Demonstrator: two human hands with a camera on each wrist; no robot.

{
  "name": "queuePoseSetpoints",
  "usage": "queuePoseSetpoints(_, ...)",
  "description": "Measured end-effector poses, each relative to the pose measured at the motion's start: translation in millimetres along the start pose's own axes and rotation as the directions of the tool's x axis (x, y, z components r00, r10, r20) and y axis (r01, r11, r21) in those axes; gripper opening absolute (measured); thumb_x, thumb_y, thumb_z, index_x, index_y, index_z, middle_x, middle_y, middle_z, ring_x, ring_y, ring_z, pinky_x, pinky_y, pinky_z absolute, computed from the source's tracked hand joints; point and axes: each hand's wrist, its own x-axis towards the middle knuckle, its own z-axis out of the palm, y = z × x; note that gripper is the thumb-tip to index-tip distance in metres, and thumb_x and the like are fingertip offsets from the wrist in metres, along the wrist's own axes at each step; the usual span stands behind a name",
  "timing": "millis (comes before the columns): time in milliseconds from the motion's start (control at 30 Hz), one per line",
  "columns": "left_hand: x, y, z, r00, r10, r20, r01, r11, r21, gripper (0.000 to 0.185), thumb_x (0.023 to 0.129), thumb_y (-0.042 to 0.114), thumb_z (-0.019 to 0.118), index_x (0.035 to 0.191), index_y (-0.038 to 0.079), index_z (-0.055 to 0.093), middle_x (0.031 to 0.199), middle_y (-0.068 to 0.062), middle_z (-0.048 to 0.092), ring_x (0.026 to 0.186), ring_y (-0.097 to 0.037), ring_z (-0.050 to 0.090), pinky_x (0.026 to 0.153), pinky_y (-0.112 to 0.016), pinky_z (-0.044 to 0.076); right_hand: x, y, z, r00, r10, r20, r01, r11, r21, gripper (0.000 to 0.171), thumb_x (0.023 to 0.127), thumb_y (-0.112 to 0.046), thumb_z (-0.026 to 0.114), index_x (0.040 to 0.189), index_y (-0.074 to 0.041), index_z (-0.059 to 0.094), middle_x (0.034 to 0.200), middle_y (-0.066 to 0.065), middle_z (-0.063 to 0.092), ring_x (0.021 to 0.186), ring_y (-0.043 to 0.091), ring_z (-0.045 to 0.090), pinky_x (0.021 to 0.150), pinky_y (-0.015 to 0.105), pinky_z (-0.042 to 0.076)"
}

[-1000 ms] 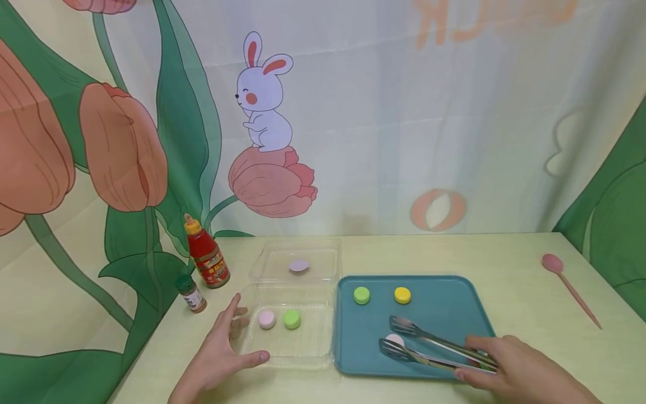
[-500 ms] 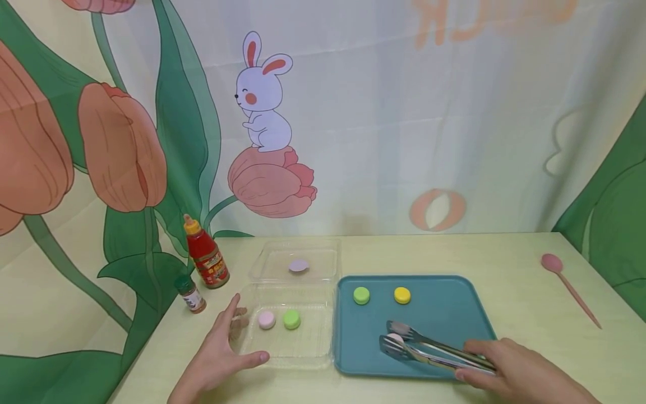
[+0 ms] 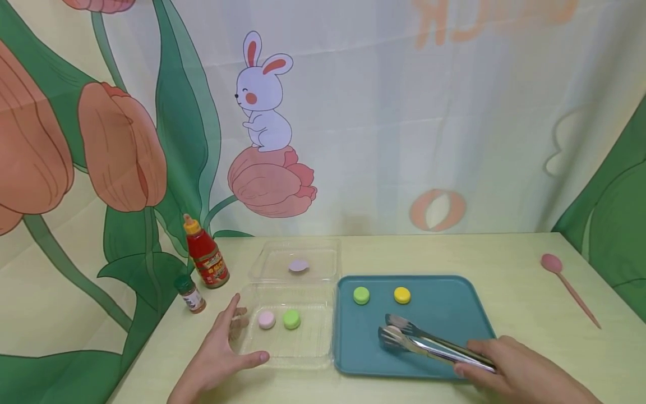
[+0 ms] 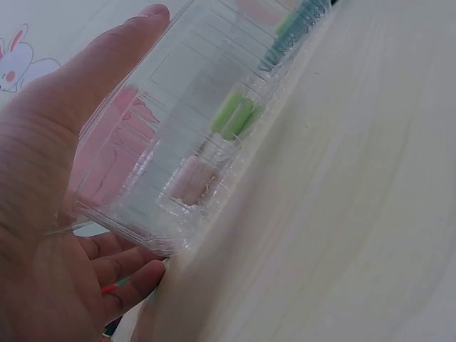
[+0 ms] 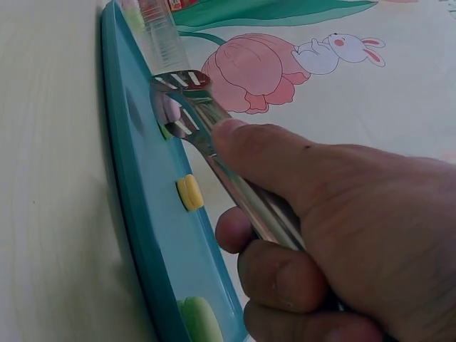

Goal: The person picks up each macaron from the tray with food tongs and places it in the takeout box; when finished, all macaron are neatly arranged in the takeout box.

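Note:
My right hand (image 3: pixel 515 365) grips a pair of metal tongs (image 3: pixel 449 350). Between the tips of the tongs is a pale pink macaron (image 5: pixel 169 108), raised over the blue tray (image 3: pixel 348 359), with a shadow on the tray below. On the tray lie a green macaron (image 3: pixel 361 295), a yellow macaron (image 3: pixel 402 295) and, near the right hand, another green macaron (image 5: pixel 200 319), hidden in the head view. My left hand (image 3: pixel 217 350) rests at the left corner of a clear plastic box (image 3: pixel 315 350), thumb along its front wall. Inside sit a pink macaron (image 3: pixel 267 320) and a green one.
Behind the box its hinged lid (image 3: pixel 323 264) lies open, with a lilac sticker (image 3: pixel 299 266). A red sauce bottle (image 3: pixel 209 261) and a small green-capped spice jar (image 3: pixel 190 294) stand at the left. Far right lies a pink spoon (image 3: pixel 560 272). A printed curtain (image 3: pixel 353 140) hangs behind the table.
The tongs have come together on the pale pink macaron and lifted it slightly off the tray. The left hand and the box have stayed in place.

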Motion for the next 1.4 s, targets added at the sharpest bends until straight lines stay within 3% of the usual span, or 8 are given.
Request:
queuePoseSetpoints(100, 0.0, 0.1, -0.3, 1.0, 0.004, -0.002, -0.004, 1.0, 0.0, 0.136, 0.068, 0.059, 0.092, 0.167, 0.026, 0.004, 0.161, -0.008, 0.038, 0.145, -0.034, 0.045, 0.116, -0.067, 0.034, 0.7, -2.3, -1.4, 0.998, -0.035, -0.055, 0.033, 0.999, -0.035, 0.022, 0.105, -0.043, 0.061, 0.085, -0.033, 0.058, 0.064, -0.024, 0.036, 0.056, -0.007, 0.04, 0.049, 0.018, 0.037)
queuePoseSetpoints(300, 0.0, -0.2, -0.5, 1.0, 0.012, -0.001, -0.012, 1.0, -0.002, 0.136, 0.069, 0.059, 0.092, 0.167, 0.025, 0.005, 0.16, -0.008, 0.038, 0.145, -0.034, 0.046, 0.116, -0.066, 0.035, 8.1, -10.1, -8.5, 0.996, -0.034, -0.082, 0.029, 0.998, -0.055, 0.022, 0.104, -0.044, 0.061, 0.086, -0.033, 0.057, 0.063, -0.023, 0.034, 0.054, -0.006, 0.038, 0.048, 0.017, 0.035)
queuePoseSetpoints(533, 1.5, -0.5, -0.1, 1.0, 0.003, 0.002, -0.003, 1.0, 0.002, 0.135, 0.069, 0.059, 0.092, 0.167, 0.024, 0.005, 0.161, -0.009, 0.038, 0.144, -0.035, 0.046, 0.115, -0.066, 0.035, 22.0, -21.7, -16.5, 0.985, -0.101, -0.139, 0.091, 0.993, -0.076, 0.019, 0.103, -0.043, 0.063, 0.087, -0.033, 0.059, 0.061, -0.023, 0.035, 0.051, -0.006, 0.034, 0.046, 0.016, 0.034)
queuePoseSetpoints(867, 1.9, 0.7, -0.8, 1.0, -0.007, 0.003, 0.007, 1.0, 0.009, 0.136, 0.069, 0.06, 0.092, 0.167, 0.023, 0.005, 0.161, -0.009, 0.039, 0.145, -0.035, 0.046, 0.115, -0.067, 0.035, 62.3, -51.0, -26.1, 0.987, -0.124, -0.097, 0.112, 0.986, -0.122, 0.033, 0.103, -0.055, 0.057, 0.081, -0.031, 0.053, 0.061, -0.019, 0.039, 0.052, -0.004, 0.037, 0.05, 0.018, 0.036)
queuePoseSetpoints(1000, 1.4, 0.5, -0.7, 1.0, -0.006, 0.001, 0.006, 1.0, 0.01, 0.136, 0.069, 0.06, 0.092, 0.167, 0.022, 0.005, 0.161, -0.009, 0.039, 0.144, -0.034, 0.047, 0.115, -0.068, 0.034, 79.6, -60.9, -23.9, 0.987, -0.146, -0.07, 0.135, 0.98, -0.149, 0.033, 0.103, -0.057, 0.056, 0.085, -0.029, 0.057, 0.064, -0.018, 0.047, 0.052, -0.002, 0.041, 0.051, 0.019, 0.038)
queuePoseSetpoints(1400, 0.6, -0.4, 1.0, 1.0, 0.003, -0.008, -0.003, 1.0, 0.009, 0.137, 0.068, 0.06, 0.092, 0.167, 0.024, 0.005, 0.16, -0.008, 0.039, 0.143, -0.034, 0.048, 0.115, -0.068, 0.035, 123.3, -77.0, -12.2, 0.986, -0.157, 0.06, 0.164, 0.975, -0.147, 0.04, 0.104, -0.057, 0.053, 0.08, -0.026, 0.057, 0.063, -0.011, 0.044, 0.052, 0.002, 0.039, 0.053, 0.024, 0.036)
